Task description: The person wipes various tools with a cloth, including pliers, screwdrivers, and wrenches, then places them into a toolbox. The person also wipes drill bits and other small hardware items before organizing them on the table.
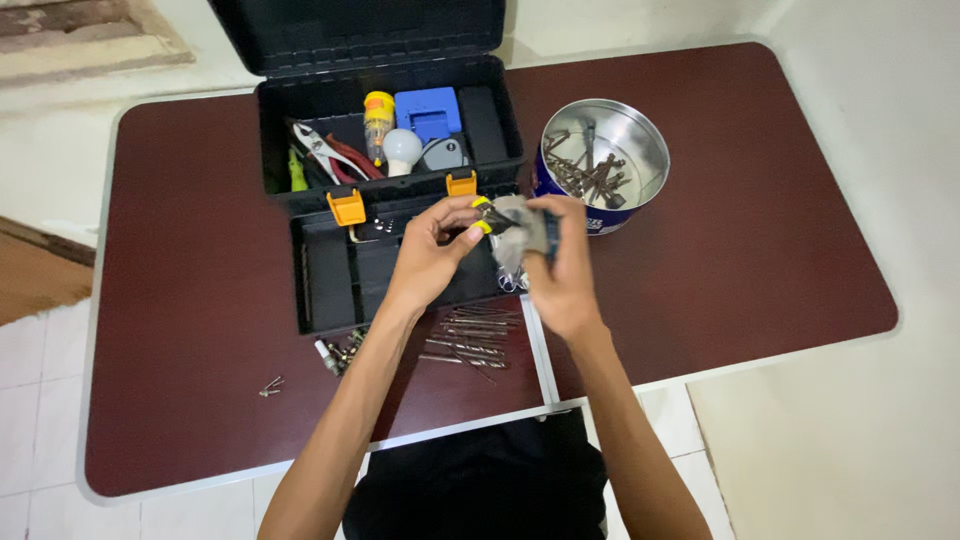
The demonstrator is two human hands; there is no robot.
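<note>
My left hand (432,255) pinches a small dark tool with yellow ends (482,216) over the black tray (322,282) in front of the toolbox. My right hand (562,270) holds a grey cloth (518,232) wrapped against that tool. Both hands meet above the tray's right end. What lies under the cloth is hidden.
An open black toolbox (390,130) holds pliers, a white bulb, a yellow bottle and a blue case. A round metal tin (604,160) with several screws and bits stands to the right. Drill bits and nails (468,338) lie near the front edge of the maroon table (760,250).
</note>
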